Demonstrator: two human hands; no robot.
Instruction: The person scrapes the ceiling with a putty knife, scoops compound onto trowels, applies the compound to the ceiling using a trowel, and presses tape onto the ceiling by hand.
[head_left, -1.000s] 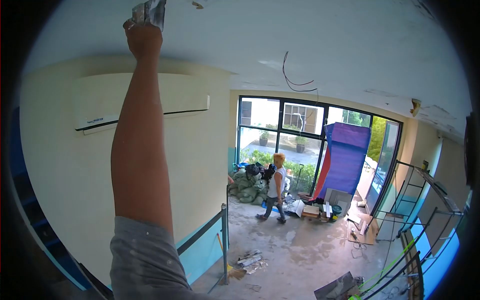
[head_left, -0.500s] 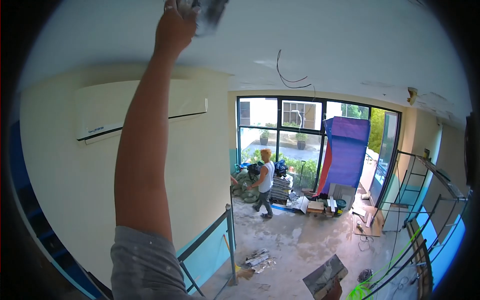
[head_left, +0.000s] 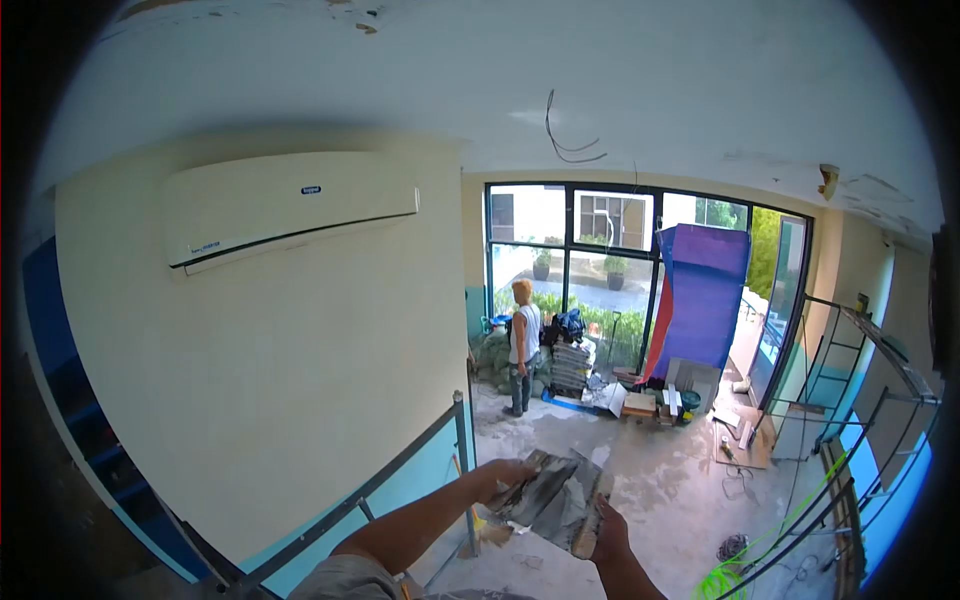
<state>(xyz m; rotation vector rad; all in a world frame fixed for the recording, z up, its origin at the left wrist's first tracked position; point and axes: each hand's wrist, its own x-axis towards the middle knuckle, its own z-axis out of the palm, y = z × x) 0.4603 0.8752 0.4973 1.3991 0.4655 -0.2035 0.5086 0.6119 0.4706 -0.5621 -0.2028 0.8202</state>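
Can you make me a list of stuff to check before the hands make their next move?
1. Right hand gripping the flat, rectangular board smeared with grey paste: ok.
2. Left hand up at the board's left side: ok.
3. Left hand holding a separate tool: cannot tell.
4. Person in the white sleeveless top away from the board: ok, over by the windows.
5. Bright green cord tidied off the floor: not ok.
6. Feet steady: cannot tell, out of view.

Smeared board (head_left: pixel 555 505) between both hands (head_left: pixel 611 537)
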